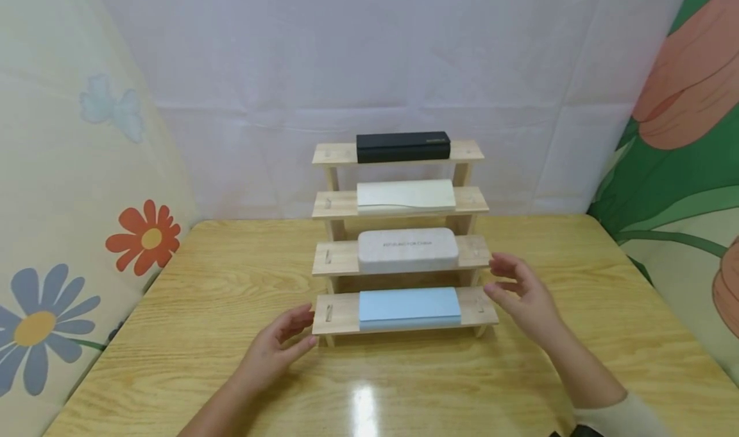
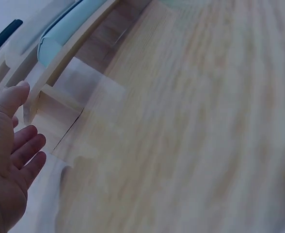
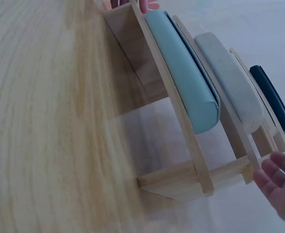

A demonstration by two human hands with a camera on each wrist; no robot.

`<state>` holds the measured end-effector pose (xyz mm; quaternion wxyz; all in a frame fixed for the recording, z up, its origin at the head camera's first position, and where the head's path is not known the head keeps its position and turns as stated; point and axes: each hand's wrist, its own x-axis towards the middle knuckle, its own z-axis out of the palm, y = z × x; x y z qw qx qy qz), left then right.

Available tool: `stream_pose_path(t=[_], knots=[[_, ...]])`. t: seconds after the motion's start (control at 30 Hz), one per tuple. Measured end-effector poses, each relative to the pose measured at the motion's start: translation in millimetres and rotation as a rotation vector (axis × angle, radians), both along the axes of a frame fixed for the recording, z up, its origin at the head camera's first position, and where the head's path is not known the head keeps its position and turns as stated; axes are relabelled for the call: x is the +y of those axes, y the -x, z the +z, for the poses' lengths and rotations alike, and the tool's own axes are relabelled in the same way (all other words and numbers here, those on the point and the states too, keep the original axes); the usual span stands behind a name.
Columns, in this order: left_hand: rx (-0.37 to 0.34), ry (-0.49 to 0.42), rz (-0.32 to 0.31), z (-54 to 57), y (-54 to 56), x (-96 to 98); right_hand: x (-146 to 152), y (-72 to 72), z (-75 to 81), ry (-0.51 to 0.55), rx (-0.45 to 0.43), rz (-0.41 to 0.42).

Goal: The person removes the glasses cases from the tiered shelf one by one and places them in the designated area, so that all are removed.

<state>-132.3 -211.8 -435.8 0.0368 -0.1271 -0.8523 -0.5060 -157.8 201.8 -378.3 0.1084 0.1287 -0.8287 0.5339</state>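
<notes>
A stepped wooden display rack (image 1: 336,315) stands on the table with one glasses case on each tier. A light blue case (image 1: 410,305) lies on the lowest step and a pale grey hard case (image 1: 407,249) with small lettering above it. Higher up are a cream flap case (image 1: 406,194) and, on top, a black case (image 1: 403,147). My left hand (image 1: 280,344) is at the left end of the lowest step, fingers loosely bent and holding nothing. By the rack's right side is my right hand (image 1: 524,296), its fingers relaxed. Whether either hand touches the wood, I cannot tell.
The rack stands on a wood-grain table (image 1: 231,264). Behind it hangs a white cloth (image 1: 369,52). A flower-patterned panel (image 1: 52,180) borders the left side, and another patterned panel (image 1: 693,167) borders the right.
</notes>
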Motion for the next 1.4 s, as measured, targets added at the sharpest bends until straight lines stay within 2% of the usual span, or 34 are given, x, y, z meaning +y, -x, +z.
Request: stream_pose_path(t=[0.23,0.4,0.6,0.67,0.77,1.03,1.4], knots=[[0.065,-0.039,0.002,-8.6,0.6,6.2,-7.2,-0.7,-10.6,0.027,0.031,0.056],[0.045,-0.049,0.05,-10.8,2.4,9.6,-11.2,1.4,-20.6,0.049,0.085,0.101],[-0.036,-0.047,0.095,-8.0,3.4,12.7,-14.1,1.6,-24.1,0.005,-0.007,0.107],[-0.049,-0.058,0.103,-8.2,3.4,13.6,-15.2,1.9,-23.6,-0.01,-0.059,0.112],[-0.042,-0.077,0.109,-10.3,3.3,14.5,-17.8,2.9,-24.1,-0.019,-0.09,0.128],[-0.038,-0.114,0.125,-12.8,3.1,16.2,-23.4,6.1,-26.5,-0.021,-0.122,0.194],[-0.045,-0.149,0.099,-13.6,2.2,15.5,-33.8,10.6,-29.1,-0.129,-0.129,0.179]])
